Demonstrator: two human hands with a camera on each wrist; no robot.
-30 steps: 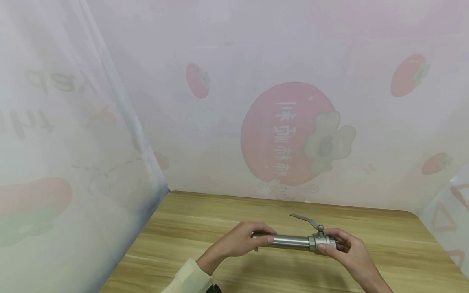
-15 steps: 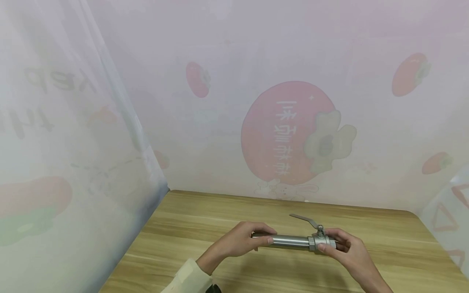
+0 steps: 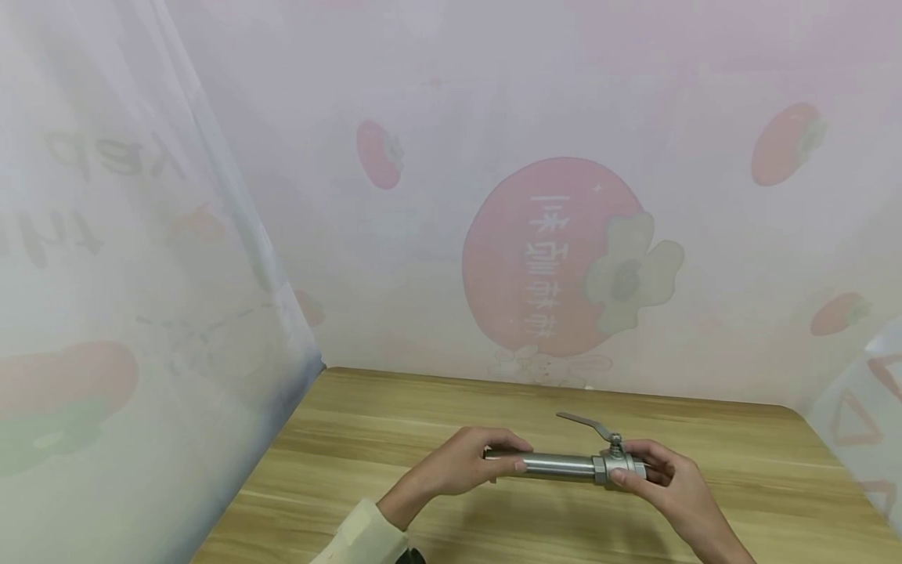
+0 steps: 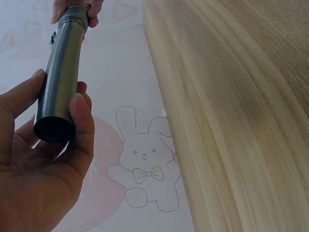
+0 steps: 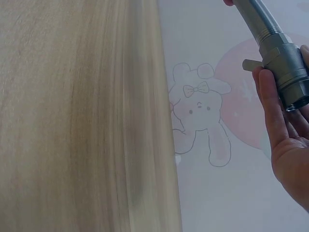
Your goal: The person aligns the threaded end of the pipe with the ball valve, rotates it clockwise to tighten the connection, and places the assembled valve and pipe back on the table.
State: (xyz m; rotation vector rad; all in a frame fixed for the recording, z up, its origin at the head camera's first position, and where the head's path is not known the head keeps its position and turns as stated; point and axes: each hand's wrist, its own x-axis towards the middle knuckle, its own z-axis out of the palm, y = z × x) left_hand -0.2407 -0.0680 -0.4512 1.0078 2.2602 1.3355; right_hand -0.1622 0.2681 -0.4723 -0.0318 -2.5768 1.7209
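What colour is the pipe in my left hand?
The pipe is shiny silver-grey, clearest in the head view.

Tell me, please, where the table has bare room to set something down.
The table looks bare left of the left hand, right of the right hand, and in the strip between the valve and the back sheet. It is crowded over the middle, where the hands hold the pipe and valve.

"Where could another hand pass?"
"Along the pipe's exposed middle, between the left hand gripping one end and the right hand holding the valve; tabletop stretches to either side."
"And the obstacles?"
"A lever slants from the valve toward the left, narrowing the approach; a printed backdrop rises behind the table's far edge."
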